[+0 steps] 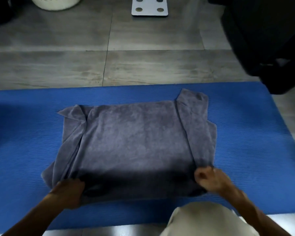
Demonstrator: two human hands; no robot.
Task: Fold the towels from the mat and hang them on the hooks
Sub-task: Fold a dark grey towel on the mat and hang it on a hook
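Kneeling at the near edge of the blue mat [32, 116], the person had both hands on the grey towel [134, 133], which lay spread flat across the middle of the mat with its left and right sides already turned in over the top. The left hand [70, 191] gripped the towel's near left corner, fingers curled around the bunched cloth. The right hand [209, 179] pinched the near right corner, fingers closed tight on the fabric there. Kinda dim lighting, and a shadow fell over the near strip of the towel between the two hands, so the edge itself was hard to make out.

The towel's far right flap stuck out a bit past the rest toward the mat's far edge. The mat sat on a grey tiled floor [152, 65]. Beyond the mat's far edge, well apart from it, there was a white bathroom scale [150, 12] and the bottom of a white basket [56, 3]. Something big and dark [262, 40] filled the far right corner. A pale trouser knee [203, 218] showed at the mat's near edge.
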